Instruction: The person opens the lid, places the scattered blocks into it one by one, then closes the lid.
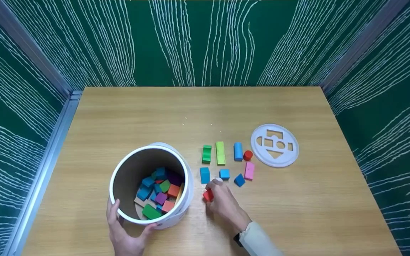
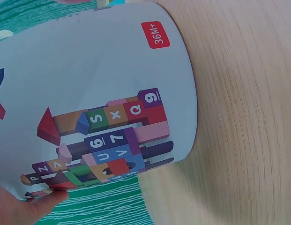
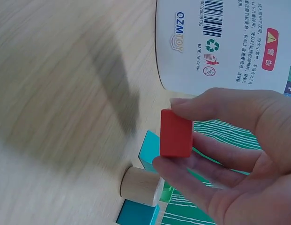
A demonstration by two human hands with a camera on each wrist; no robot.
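Note:
My right hand (image 1: 222, 202) pinches a red block (image 3: 176, 133) between thumb and fingers, just above the table to the right of the bucket. My left hand (image 1: 128, 231) grips the near side of the white round bucket (image 1: 188, 192), its fingers at the rim and thumb against the wall. Inside the bucket lie several coloured blocks, among them a green block (image 1: 151, 212) and a purple block (image 1: 161, 198). Beyond the right hand stands a plain wood cylinder (image 3: 140, 186), mostly hidden by that hand in the head view. Near it are a blue block (image 1: 205, 175) and another blue block (image 1: 224, 174).
Farther back lie a green arch block (image 1: 206, 154), a light green block (image 1: 220, 153), a blue cylinder (image 1: 238, 152) and a red cylinder (image 1: 247, 155). A pink block (image 1: 249, 171) and a blue triangular block (image 1: 239, 180) sit rightward, near the white shape-cutout lid (image 1: 287, 158).

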